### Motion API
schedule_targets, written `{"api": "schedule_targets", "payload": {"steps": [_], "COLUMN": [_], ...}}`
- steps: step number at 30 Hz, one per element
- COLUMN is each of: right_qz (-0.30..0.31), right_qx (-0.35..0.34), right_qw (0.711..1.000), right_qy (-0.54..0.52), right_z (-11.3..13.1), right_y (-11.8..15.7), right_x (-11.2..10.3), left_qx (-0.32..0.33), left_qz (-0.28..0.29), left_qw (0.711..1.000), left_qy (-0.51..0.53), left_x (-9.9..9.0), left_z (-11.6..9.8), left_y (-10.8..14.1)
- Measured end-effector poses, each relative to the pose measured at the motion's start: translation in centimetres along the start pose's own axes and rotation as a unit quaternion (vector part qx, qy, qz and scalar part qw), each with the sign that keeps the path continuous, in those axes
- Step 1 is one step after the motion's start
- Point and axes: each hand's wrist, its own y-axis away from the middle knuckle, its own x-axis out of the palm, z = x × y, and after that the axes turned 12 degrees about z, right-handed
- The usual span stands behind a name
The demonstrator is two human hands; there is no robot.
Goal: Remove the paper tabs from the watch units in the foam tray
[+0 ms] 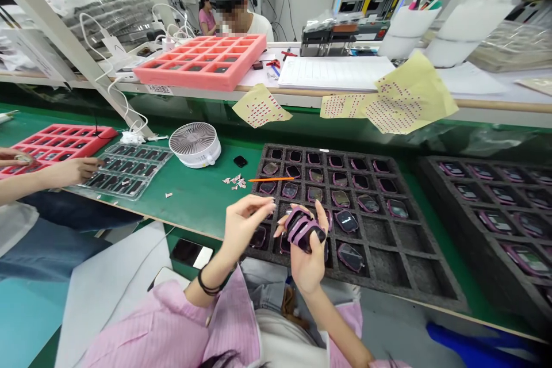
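- head view, near centre: right hand (307, 264) half closed, gripping a black, pink-banded rectangular device (304, 230)
- left hand (245, 230) half open, empty, just beside that device
- both above a black foam compartment tray (388, 259) on a green workbench (202, 218)
- far left: another person's hand (71, 171) near a clear plastic tray (129, 169)

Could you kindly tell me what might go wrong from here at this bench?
The dark device wrapped in pink strips sits in the right hand alone, above the black foam tray, so a slip might land it on the units below. The loose paper scraps on the green mat could perhaps stray into the tray's cells.
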Motion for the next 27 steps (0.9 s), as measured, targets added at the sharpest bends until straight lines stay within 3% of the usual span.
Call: {"api": "schedule_targets", "payload": {"steps": [3, 7, 17, 22, 27], "right_qz": [-0.045, -0.076, -0.08, -0.074, -0.077], "right_qx": [-0.06, -0.083, -0.102, -0.099, -0.108], "right_qw": [0.996, 0.986, 0.985, 0.984, 0.983], "right_qy": [0.055, 0.123, 0.112, 0.129, 0.128], "right_z": [-0.3, -0.2, -0.2, -0.2, -0.1], "right_y": [0.3, 0.6, 0.9, 1.0, 1.0], "right_x": [0.4, 0.8, 0.7, 0.5, 0.1], "left_qx": [0.015, 0.033, 0.023, 0.084, 0.194], "left_qz": [0.003, -0.019, -0.05, -0.044, 0.0], "left_qw": [0.997, 0.994, 0.99, 0.995, 0.977], "left_qy": [0.081, 0.104, 0.133, 0.026, -0.086], "left_x": [3.6, 5.4, 6.3, 6.1, 5.3], "left_z": [-2.0, -2.0, -1.3, -1.4, -1.0], "left_y": [1.2, 1.4, 2.0, 2.1, 1.8]}}
